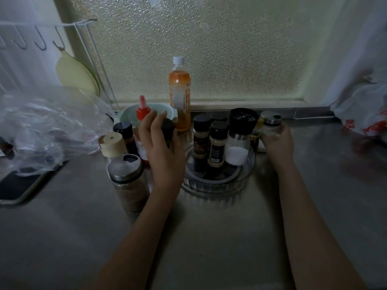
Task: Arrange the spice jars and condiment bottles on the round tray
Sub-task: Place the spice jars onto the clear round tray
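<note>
Steel counter [209,237] under a frosted window [199,49], dim light.

Tray [217,185]: round, clear, centre of the counter. Holds two brown spice jars [217,143], a salt grinder [240,139] and further dark-capped jars behind, all upright.

Left hand [161,147]: closed around a black-capped jar [167,128] at the tray's left edge, jar upright, long axis vertical; whether it stands on the tray cannot be told.

Right hand [276,141]: gripping a clear shaker [271,124], steel lid up, just right of the tray.

Off tray, left: red-nozzle bottle [142,126], wooden-capped jar [112,143], steel-lidded jar [127,181], all upright. Far: tall orange bottle [180,95].

Handling, judged: jars rigid and light, the glass ones breakable and likely slick; best taken around the body below the cap. The orange bottle looks heavier and tippy.
</note>
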The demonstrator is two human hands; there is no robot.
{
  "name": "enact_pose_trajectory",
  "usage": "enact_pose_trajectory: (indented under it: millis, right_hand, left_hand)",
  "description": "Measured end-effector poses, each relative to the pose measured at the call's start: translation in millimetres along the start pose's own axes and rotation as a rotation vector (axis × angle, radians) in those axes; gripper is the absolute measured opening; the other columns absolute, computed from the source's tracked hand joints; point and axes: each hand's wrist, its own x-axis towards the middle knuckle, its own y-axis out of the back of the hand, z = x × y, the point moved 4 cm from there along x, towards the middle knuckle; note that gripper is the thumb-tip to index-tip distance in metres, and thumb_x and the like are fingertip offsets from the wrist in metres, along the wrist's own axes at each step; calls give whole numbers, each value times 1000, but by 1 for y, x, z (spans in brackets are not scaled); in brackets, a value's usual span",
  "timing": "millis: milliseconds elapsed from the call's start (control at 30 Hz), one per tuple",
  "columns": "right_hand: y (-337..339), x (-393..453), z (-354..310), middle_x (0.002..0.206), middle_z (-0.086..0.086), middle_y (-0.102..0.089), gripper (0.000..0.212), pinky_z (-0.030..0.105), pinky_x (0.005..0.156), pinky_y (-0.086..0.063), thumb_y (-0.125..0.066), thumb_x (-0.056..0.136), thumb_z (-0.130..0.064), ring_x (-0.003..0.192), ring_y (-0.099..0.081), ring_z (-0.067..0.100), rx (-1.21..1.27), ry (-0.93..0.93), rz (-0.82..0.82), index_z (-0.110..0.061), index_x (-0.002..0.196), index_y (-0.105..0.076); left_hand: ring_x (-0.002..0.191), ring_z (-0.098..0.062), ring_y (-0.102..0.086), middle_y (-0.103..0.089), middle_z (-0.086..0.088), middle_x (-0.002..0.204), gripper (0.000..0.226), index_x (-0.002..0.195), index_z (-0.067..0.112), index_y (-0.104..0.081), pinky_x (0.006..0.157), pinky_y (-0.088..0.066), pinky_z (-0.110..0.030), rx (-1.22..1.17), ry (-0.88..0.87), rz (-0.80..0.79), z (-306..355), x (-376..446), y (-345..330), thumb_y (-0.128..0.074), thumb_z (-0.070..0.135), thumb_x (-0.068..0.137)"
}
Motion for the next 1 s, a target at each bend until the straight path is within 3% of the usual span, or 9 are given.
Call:
enact_pose_trajectory:
  millis: [200,367,533,633,700,767,833,900,1000]
  right_hand:
    - [25,-21,-22,120,13,-62,58,37,91,-46,-76,74,-33,110,-58,28,19,21,289,-5,119,-53]
    - [42,-41,-53,99,-6,-63,55,19,73,-46,-70,71,-45,90,-60,10,143,124,426,-12,114,-58]
    - [28,-60,-68,96,9,-70,48,37,76,-54,-70,70,-37,84,-68,26,182,236,441,-7,107,-59]
    - [29,-58,-69,93,-3,-64,53,35,75,-53,-65,70,-42,81,-65,15,253,217,426,-7,109,-59]
    - [30,-56,-67,94,-6,-62,59,28,75,-51,-62,70,-46,81,-59,2,303,208,417,-5,112,-59]
    - [31,-56,-69,91,-7,-61,59,17,71,-47,-59,71,-48,75,-56,-5,317,244,412,-3,108,-60]
    - [30,-58,-71,81,-11,-60,52,11,65,-43,-59,73,-47,65,-55,-8,326,290,388,-3,101,-60]
    - [27,-61,-75,71,-17,-55,44,9,60,-41,-60,73,-45,61,-55,-10,315,328,343,-6,94,-59]
    - [22,-68,-84,74,-11,-59,49,17,59,-39,-59,71,-49,63,-55,0,193,396,283,-7,94,-59]
  left_hand:
    - [122,-22,-44,-50,-23,124,24,106,0,-62,103,-34,-17,-58,-27,62,7,1,7,-70,0,83]
    - [120,-11,-42,-51,-22,122,25,104,0,-64,101,-32,-10,-82,-49,-75,19,-5,-6,-71,-3,81]
    - [120,-23,-47,-52,-20,122,23,95,1,-65,102,-35,-12,-127,37,-257,16,-12,-18,-76,-4,75]
    - [118,-18,-47,-52,-16,120,27,93,3,-64,100,-34,-9,-172,72,-283,12,-12,-22,-79,-3,72]
    - [120,-18,-49,-50,-12,122,35,98,10,-59,103,-39,-18,-218,127,-343,6,-12,-27,-80,2,72]
    - [120,-21,-51,-50,-10,124,49,109,15,-51,99,-49,-38,-286,228,-425,1,-15,-31,-81,5,72]
    - [119,-19,-52,-49,-7,125,62,120,15,-46,95,-51,-44,-289,273,-469,-5,-18,-34,-83,7,70]
    - [115,-10,-50,-47,-2,124,70,125,15,-44,99,-48,-37,-223,264,-498,-10,-20,-36,-85,12,68]
    - [101,0,-43,-43,4,115,74,132,16,-46,91,-39,-7,-95,211,-518,-17,-22,-37,-85,19,69]
